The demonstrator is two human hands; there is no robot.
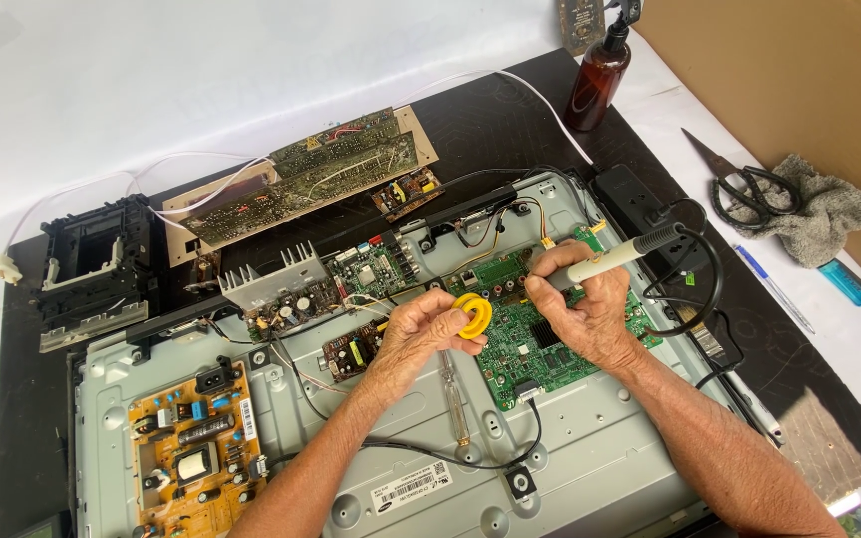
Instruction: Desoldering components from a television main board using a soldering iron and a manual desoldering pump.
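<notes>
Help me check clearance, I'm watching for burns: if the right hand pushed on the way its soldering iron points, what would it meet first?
Probably the green circuit board. The right hand aims the soldering iron down-left at it; the tip is hidden behind the fingers, so contact is unclear.

Both forearms bare, no sleeves in view; left hand [429, 334], right hand [590, 309] ungloved (no rings, watch).

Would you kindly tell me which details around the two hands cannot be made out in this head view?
- Soldering iron tip: hidden behind the right hand, so its contact point on the green board cannot be seen.
- Yellow solder spool: partly covered by the left hand; its wire end is too thin to trace.
- Orange power board: cut off by the bottom edge.
- Blue tool: cut off at the right edge.
</notes>
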